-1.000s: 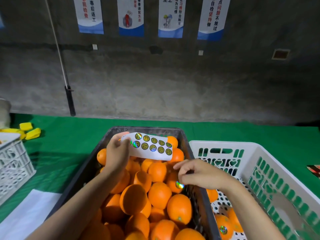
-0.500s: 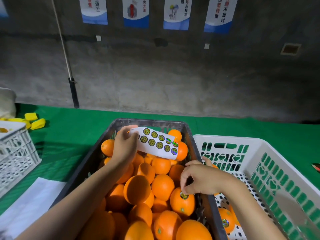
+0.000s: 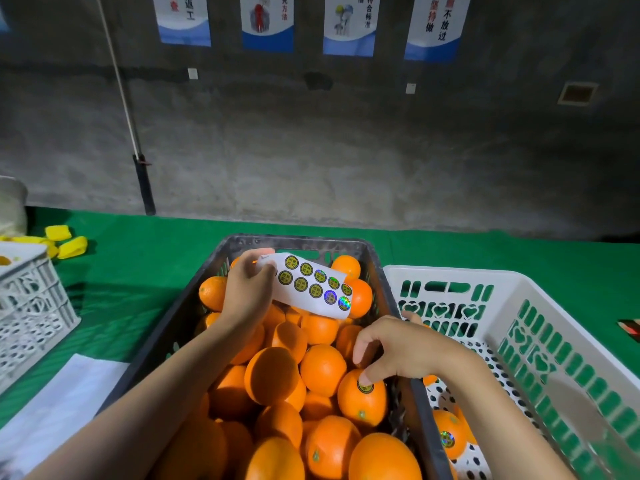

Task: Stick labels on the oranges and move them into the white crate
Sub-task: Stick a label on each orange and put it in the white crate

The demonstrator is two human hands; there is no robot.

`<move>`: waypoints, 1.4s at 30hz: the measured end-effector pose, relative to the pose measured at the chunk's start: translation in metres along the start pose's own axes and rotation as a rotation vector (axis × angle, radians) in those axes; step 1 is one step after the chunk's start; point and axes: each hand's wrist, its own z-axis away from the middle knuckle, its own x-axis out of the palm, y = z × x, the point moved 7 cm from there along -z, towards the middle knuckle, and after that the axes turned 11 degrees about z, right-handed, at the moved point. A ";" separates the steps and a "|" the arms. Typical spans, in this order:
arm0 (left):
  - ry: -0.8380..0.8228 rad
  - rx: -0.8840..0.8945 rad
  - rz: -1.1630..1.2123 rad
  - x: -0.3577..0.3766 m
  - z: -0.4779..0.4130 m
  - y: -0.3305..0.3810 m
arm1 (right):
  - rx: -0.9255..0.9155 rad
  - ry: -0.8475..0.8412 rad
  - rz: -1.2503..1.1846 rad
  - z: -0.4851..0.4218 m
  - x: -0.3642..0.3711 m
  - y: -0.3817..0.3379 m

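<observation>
A dark grey crate (image 3: 381, 268) in front of me is heaped with oranges. My left hand (image 3: 247, 291) pinches a white label sheet (image 3: 313, 284) with several round stickers, held above the far end of the heap. My right hand (image 3: 398, 351) hovers over the crate's right side, its thumb pressing a round label (image 3: 365, 387) onto an orange (image 3: 362, 398) that lies against the crate wall. The white crate (image 3: 568, 327) stands on the right and holds a few oranges, one labelled orange (image 3: 446, 436) showing near its left wall.
Green cloth (image 3: 138, 271) covers the table. A smaller white crate (image 3: 31, 299) stands at the left edge, with yellow pieces (image 3: 67, 242) behind it. White paper (image 3: 65, 400) lies at front left. A grey wall with posters runs behind the table.
My right hand carried a label down from near the sheet and set it on an orange at the crate's right side, and its thumb now presses on it. The left hand barely moved.
</observation>
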 end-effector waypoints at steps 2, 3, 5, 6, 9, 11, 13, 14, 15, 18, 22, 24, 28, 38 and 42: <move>0.001 0.004 -0.004 0.000 0.000 0.000 | 0.028 0.000 0.019 0.000 0.001 0.000; -0.001 0.006 -0.006 0.001 0.000 0.001 | 0.044 0.001 0.034 0.000 0.002 0.001; -0.005 0.011 -0.018 0.001 0.000 0.001 | 0.067 -0.005 0.060 0.000 0.004 0.001; -0.005 0.012 -0.025 0.001 0.000 0.000 | 0.070 -0.009 0.069 0.000 0.004 0.001; -0.004 0.014 -0.036 0.001 0.000 -0.001 | 0.075 -0.010 0.082 0.000 0.004 0.000; -0.002 0.010 -0.032 0.001 -0.001 -0.003 | 0.099 -0.027 0.094 0.001 0.005 -0.001; -0.003 0.008 -0.030 0.001 0.000 -0.004 | 0.146 -0.067 0.150 0.000 0.008 0.000; -0.006 0.009 -0.032 0.001 0.000 -0.004 | 0.167 -0.091 0.202 0.000 0.010 -0.001; -0.009 0.012 -0.035 0.002 0.000 -0.004 | 0.176 -0.110 0.263 -0.002 0.012 -0.003; -0.016 0.019 -0.042 0.001 0.000 -0.003 | 0.140 -0.133 0.415 -0.007 0.018 -0.012; -0.011 0.020 -0.054 0.002 0.000 -0.004 | 0.111 -0.108 0.555 -0.007 0.019 -0.022; -0.012 0.021 -0.056 0.002 0.001 -0.004 | 0.094 -0.096 0.565 -0.006 0.018 -0.026; -0.012 0.039 -0.064 0.001 0.000 -0.003 | 0.054 -0.050 0.463 -0.003 0.018 -0.034; -0.020 0.050 -0.047 0.001 -0.002 -0.004 | 0.075 -0.172 0.593 -0.010 0.031 -0.035; -0.013 0.060 -0.032 0.000 -0.002 -0.002 | 0.077 -0.078 0.518 -0.009 0.028 -0.036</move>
